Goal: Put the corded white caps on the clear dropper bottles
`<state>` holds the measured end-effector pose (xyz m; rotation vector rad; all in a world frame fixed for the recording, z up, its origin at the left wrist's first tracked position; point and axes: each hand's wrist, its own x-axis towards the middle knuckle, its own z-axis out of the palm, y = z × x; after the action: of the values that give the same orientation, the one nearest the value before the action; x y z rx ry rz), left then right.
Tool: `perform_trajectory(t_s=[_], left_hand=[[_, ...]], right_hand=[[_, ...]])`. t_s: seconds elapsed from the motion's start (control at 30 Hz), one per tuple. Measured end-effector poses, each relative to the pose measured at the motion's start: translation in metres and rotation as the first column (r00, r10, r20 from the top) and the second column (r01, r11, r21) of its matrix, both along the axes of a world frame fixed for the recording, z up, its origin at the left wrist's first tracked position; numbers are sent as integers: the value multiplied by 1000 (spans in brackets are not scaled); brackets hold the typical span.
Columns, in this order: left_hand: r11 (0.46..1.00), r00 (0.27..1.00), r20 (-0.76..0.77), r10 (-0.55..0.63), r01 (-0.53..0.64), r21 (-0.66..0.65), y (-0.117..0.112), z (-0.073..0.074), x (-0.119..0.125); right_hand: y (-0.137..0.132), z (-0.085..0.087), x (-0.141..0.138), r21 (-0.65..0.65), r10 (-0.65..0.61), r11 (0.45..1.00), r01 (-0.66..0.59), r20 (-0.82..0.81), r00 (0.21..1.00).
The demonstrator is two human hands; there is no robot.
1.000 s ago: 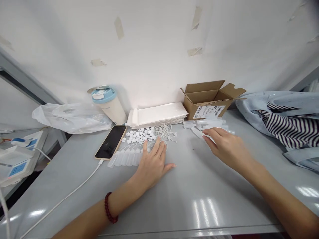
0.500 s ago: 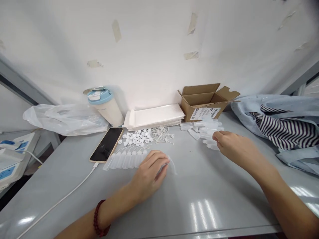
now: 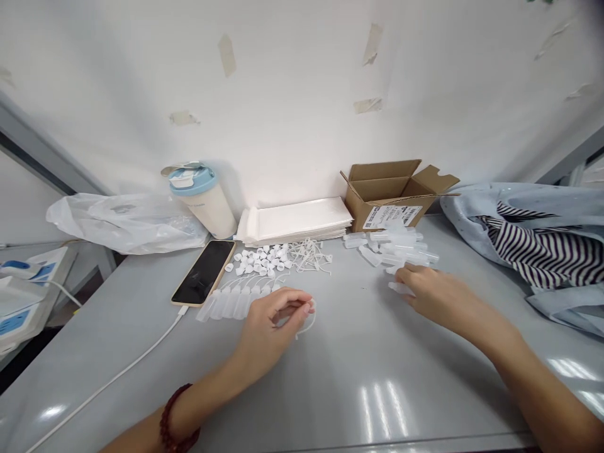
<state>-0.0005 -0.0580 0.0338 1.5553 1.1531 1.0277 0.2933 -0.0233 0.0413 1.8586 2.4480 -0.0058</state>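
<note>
Pinching a curved white tube [image 3: 307, 319], left hand [image 3: 267, 324] clenched — right hand [image 3: 436, 294] clasps a clear vial [image 3: 397, 287] lying crosswise.

Head view. We log two bare hands and two bare forearms.

Entry 1, left hand [image 3: 267, 327]: uncovered. The fingernails are short, with a pale sheen where they catch the light.

Entry 2, left wrist, about 7 o'clock in the view: we note a bracelet [image 3: 175, 420] of small round beads, dark red, strung in a single close row around the wrist. Part of the loop is hidden behind the arm.

Entry 3, right hand [image 3: 427, 292]: uncovered, with its forearm bare as far as the frame edge at 4 o'clock. Nail detail here is too small for us to tell.

Both forearms are slim and smooth in outline.
</note>
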Motion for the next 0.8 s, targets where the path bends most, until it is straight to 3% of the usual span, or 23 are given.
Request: perform_trajectory(t_s=[0.1, 0.17, 0.27, 0.47, 0.8], left_hand=[[972, 991, 134, 5, 26, -234, 1, 2, -1], [949, 978, 209, -7, 72, -307, 2, 2, -1], [925, 959, 281, -37, 140, -355, 1, 3, 0], [896, 949, 301, -95, 214, -389, -4, 3, 2], [888, 960, 270, -74, 187, -421, -4, -3, 3]], right_hand=[[-7, 3, -20, -46, 128, 989, -141, -217, 968], [-15, 4, -37, 19, 259, 958, -285, -474, 841], [-29, 1, -59, 97, 362, 911, -401, -654, 664], [-40, -17, -74, 249, 505, 840, -482, -680, 531], [-39, -20, -77, 299, 548, 818, -492, -665, 508]])
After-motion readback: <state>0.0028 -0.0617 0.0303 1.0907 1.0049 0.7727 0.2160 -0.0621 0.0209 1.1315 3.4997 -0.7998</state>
